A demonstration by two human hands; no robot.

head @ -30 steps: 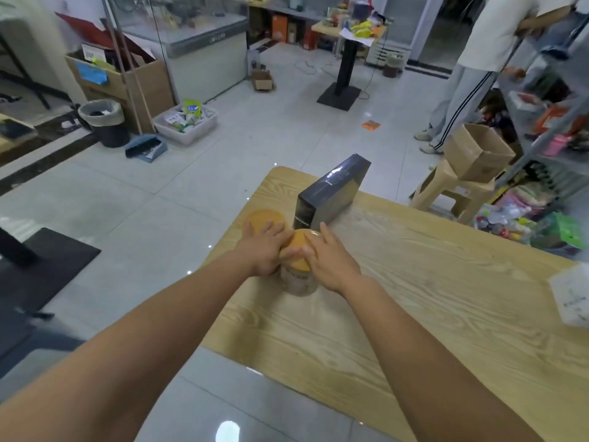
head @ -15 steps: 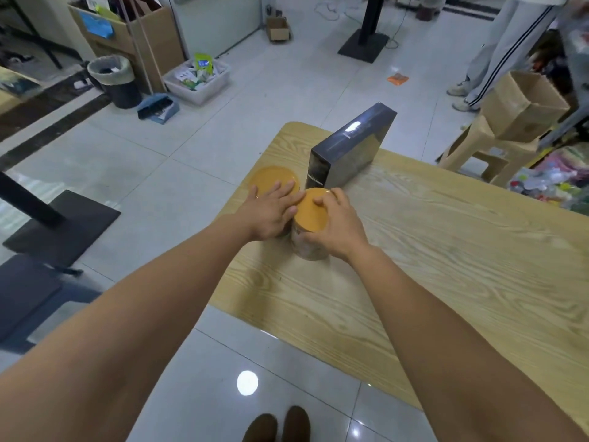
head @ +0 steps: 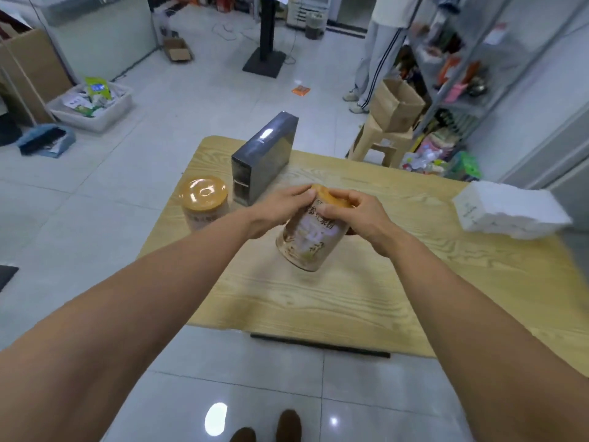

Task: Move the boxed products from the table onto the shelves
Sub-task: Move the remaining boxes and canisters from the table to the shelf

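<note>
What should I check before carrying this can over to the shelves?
1. Grip: left hand and right hand both wrap the top of the can: ok.
2. Can upright: it is tilted: not ok.
3. Lid seated: mostly hidden under the fingers: cannot tell.
4. Neighbours clear: second can and dark box stand apart from it: ok.
5. Route to the shelves: a stool bearing a cardboard box and a person stand by them: not ok.
6. Free shelf space: blurred: cannot tell.
</note>
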